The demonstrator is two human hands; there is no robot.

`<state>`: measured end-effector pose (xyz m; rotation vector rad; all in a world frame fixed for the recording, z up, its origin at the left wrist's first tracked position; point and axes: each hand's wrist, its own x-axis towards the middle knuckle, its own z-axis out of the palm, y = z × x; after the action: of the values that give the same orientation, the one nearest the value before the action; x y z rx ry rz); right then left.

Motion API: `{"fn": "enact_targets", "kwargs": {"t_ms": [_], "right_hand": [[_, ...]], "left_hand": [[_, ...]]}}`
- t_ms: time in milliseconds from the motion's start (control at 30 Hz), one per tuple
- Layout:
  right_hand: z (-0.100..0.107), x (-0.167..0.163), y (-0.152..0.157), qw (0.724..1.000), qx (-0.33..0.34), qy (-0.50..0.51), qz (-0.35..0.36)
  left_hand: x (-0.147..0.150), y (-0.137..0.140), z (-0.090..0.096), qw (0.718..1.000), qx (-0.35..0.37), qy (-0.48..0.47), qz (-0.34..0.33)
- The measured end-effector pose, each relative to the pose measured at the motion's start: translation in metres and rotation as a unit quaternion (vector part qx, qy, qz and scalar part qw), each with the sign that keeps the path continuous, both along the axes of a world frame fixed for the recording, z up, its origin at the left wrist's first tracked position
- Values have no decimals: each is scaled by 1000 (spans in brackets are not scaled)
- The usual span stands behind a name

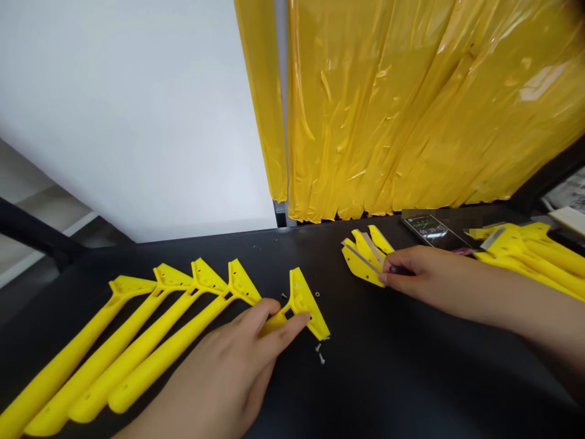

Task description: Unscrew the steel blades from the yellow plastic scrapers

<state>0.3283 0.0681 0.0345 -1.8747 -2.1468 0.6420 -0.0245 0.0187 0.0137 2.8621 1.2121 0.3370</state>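
Observation:
My left hand (247, 347) is wrapped round the neck of a yellow scraper handle (304, 299), its wide head lying on the black table with the hollow side up. My right hand (414, 271) is closed at the near end of a yellow cover plate (361, 262), which carries a grey metal strip. A small dark object (401, 270) shows between the right fingers; its kind is not clear. Two similar yellow plates (380, 239) lie behind that one. Small screws (322, 358) lie near the scraper head, and a nut (317, 294) sits beside it.
Several yellow scraper handles (183, 329) lie side by side at left. More yellow scrapers (525, 247) are piled at right, near a dark device with a screen (432, 230). Yellow plastic strips (388, 110) and a white panel (137, 110) stand behind the black table (365, 390).

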Motion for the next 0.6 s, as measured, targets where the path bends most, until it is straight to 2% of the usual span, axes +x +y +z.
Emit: {"fn": "enact_targets", "kwargs": {"t_ms": [133, 200, 267, 367, 600], "right_hand": [[-2, -20, -14, 995, 78, -55, -16], [-5, -39, -26, 993, 104, -27, 38], [-11, -58, -38, 977, 153, 38, 141], [-20, -76, -47, 964, 152, 37, 213], [-34, -79, -45, 963, 154, -49, 217]], "left_hand": [[-2, -4, -1, 1000, 5, -5, -16], [-2, -5, -1, 1000, 3, -3, -24], [-3, -4, 0, 999, -4, -6, -31], [-2, -1, 2, 999, -22, -14, -39], [-2, 2, 1, 998, -44, -17, -48]]}}
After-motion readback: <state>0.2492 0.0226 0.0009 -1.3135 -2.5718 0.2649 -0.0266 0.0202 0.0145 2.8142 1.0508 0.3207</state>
